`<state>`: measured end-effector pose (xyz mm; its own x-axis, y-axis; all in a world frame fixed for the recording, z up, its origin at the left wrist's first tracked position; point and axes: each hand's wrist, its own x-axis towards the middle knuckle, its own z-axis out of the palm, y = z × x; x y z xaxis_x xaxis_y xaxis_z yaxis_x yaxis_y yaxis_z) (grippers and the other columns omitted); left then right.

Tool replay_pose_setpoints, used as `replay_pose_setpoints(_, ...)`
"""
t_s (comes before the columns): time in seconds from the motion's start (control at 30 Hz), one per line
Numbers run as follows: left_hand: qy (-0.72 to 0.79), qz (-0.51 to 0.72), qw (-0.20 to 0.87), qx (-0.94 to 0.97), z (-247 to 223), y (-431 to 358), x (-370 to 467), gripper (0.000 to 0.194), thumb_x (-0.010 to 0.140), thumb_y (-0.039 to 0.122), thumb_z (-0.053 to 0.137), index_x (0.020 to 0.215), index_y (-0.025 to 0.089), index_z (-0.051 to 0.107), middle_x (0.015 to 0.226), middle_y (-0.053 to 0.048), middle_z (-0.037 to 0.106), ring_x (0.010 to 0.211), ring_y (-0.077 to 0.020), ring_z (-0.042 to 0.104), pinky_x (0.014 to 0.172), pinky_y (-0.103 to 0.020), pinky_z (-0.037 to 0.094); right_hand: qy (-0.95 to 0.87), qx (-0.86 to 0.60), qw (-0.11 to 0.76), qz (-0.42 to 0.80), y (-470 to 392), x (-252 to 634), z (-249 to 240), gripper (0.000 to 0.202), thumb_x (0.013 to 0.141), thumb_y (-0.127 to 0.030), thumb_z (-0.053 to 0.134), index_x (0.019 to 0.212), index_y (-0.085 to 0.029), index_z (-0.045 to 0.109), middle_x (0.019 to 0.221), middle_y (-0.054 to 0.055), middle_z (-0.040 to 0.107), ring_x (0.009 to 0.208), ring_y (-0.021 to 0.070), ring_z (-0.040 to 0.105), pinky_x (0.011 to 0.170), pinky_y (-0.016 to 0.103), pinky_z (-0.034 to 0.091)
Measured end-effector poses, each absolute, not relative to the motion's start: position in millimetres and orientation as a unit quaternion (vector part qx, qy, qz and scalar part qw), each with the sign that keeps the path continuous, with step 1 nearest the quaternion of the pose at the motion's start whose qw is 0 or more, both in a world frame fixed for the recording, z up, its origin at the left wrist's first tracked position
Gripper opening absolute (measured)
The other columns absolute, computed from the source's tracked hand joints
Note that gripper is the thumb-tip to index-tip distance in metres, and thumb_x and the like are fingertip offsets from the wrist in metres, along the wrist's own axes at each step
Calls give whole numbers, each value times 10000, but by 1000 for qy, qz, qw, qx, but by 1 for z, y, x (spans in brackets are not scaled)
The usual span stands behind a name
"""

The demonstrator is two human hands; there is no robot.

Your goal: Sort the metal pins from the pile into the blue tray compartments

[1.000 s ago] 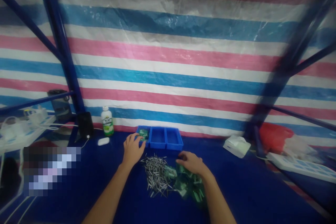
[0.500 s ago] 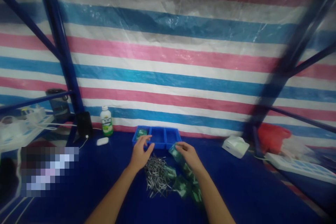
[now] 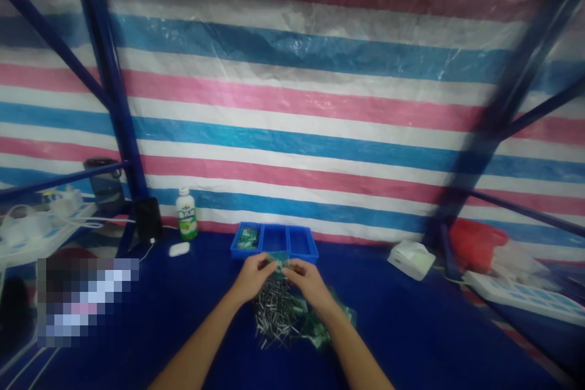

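Between my two hands is a small green plastic bag [image 3: 278, 258], held up just in front of a blue tray. My left hand [image 3: 254, 274] pinches its left side. The fingers of my right hand [image 3: 305, 280] close on its right side. Below the hands lies a heap of thin metal pins, perhaps nails or rivets [image 3: 274, 317]. More green plastic bags [image 3: 315, 329] lie to the right of the heap, partly hidden by my right forearm. The blue three-part tray [image 3: 274, 237] has green packets [image 3: 248, 239] in its left compartment.
A white bottle with a green label [image 3: 186, 214] and a small white case [image 3: 179, 249] stand at the back left. Toward the right are a tissue pack [image 3: 412, 259], a red bag [image 3: 478, 245] and a power strip [image 3: 530, 295]. Blue frame posts [image 3: 119, 116] rise at both sides.
My right hand has brought the green bag leftward, from beside the tray to the middle. My left hand has come in toward it and now grips it too.
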<state>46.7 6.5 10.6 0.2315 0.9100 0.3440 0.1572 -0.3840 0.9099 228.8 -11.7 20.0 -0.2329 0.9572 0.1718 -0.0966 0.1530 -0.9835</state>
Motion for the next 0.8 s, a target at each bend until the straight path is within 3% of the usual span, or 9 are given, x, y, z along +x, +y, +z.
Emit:
replay_pose_setpoints(0.17, 394, 477, 405, 673, 10, 5, 48, 310, 846, 433, 612, 789, 130, 641, 675, 10, 582, 635, -129, 503, 624, -237, 379, -586, -395, 507, 493, -9, 228, 16, 308, 678, -451, 764, 697, -158, 673, 585, -13, 590, 589, 140, 508, 606, 269, 399)
replay_pose_setpoints(0.5, 404, 477, 359, 694, 11, 5, 50, 337, 889, 422, 543, 698, 146, 573, 624, 33, 506, 600, -115, 438, 591, -231, 329, -610, -399, 506, 461, -8, 228, 16, 293, 720, -442, 722, 677, -170, 621, 546, -38, 506, 548, 118, 433, 545, 246, 339)
replay_pose_setpoints(0.67, 415, 492, 357, 677, 7, 7, 52, 304, 865, 429, 572, 798, 143, 652, 702, -3, 613, 654, -146, 534, 627, -244, 393, -602, -410, 503, 465, -6, 225, 10, 349, 707, -500, 716, 795, -165, 682, 587, -14, 576, 558, 140, 488, 555, 261, 394)
replay_pose_setpoints(0.8, 448, 544, 287, 649, 9, 19, 36, 306, 856, 439, 585, 919, 156, 684, 792, -28, 679, 734, -182, 610, 682, -264, 449, -612, -444, 508, 412, 0, 231, 5, 451, 742, -533, 677, 995, -161, 691, 727, 33, 664, 594, 170, 559, 583, 291, 457)
